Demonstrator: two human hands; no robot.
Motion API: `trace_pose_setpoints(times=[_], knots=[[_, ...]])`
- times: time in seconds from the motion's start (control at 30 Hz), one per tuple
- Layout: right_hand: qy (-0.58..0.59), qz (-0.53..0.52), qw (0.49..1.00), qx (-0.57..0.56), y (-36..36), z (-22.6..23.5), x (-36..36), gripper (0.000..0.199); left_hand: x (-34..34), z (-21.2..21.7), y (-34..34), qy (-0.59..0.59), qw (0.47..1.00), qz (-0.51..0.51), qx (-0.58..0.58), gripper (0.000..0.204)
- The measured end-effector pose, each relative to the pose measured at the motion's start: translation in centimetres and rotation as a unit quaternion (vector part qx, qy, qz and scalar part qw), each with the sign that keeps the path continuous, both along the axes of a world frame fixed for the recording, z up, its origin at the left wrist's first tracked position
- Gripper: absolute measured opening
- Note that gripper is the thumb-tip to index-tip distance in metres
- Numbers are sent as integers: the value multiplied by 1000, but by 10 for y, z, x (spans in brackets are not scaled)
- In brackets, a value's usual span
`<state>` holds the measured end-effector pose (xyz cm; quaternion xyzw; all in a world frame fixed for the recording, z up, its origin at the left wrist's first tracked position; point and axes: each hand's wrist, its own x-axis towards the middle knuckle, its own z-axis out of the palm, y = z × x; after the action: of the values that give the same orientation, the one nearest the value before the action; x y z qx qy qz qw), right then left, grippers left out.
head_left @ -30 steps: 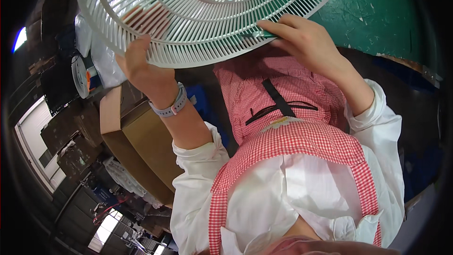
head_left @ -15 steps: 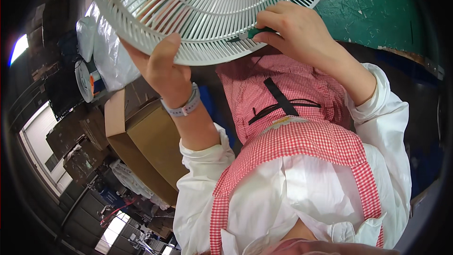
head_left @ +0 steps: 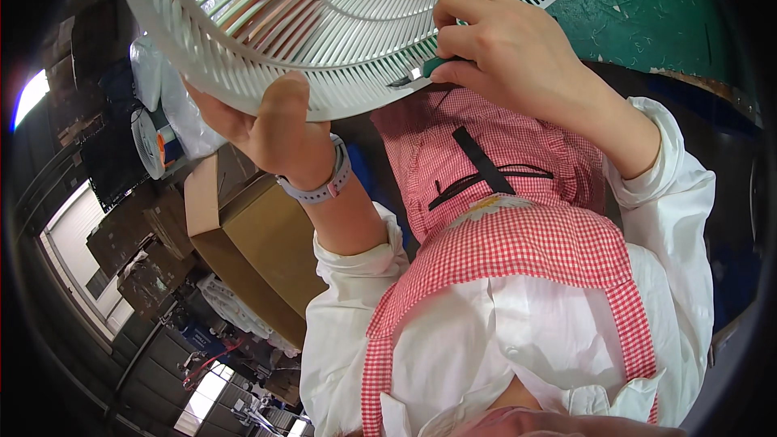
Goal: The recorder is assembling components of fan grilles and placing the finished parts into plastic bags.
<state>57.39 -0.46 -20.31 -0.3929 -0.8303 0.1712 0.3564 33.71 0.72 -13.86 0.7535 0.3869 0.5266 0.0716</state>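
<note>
Left hand [head_left: 271, 125] is gripping the near rim of the white fan grille [head_left: 324, 24], steadying it above the lap. Right hand [head_left: 506, 53] is pinching a small teal-handled tool [head_left: 437, 67] against the rim (tip hidden). Judged unfinished: tool is working one rim spot; the remainder is showing nothing attached.

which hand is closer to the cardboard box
Left. The left hand grips the lower rim of the white fan grille, just above the cardboard box. The right hand is farther off across the grille, pinching a small green-handled tool against its edge.
</note>
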Motion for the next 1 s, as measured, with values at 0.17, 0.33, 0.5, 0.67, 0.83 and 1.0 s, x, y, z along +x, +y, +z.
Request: trace_pose_setpoints(times=[0.17, 0.33, 0.5, 0.67, 0.83, 1.0], knots=[[-8, 16, 1000, 16, 0, 7, 0, 22, -11, 2, 6, 100, 991, 12, 84, 33], [-32, 3, 999, 38, 1, 12, -2, 22, -14, 5, 8, 196, 966, 18, 167, 30], [-63, 29, 997, 44, 10, 27, 3, 19, -21, 5, 11, 290, 924, 32, 246, 28], [-26, 43, 998, 43, 11, 26, 5, 17, -18, 4, 12, 297, 918, 7, 262, 28], [-14, 44, 999, 28, 14, 23, 1, 18, -19, 2, 7, 285, 915, 60, 280, 28], [-7, 25, 998, 53, 10, 27, 6, 18, -19, -1, 10, 285, 915, 43, 282, 28]])
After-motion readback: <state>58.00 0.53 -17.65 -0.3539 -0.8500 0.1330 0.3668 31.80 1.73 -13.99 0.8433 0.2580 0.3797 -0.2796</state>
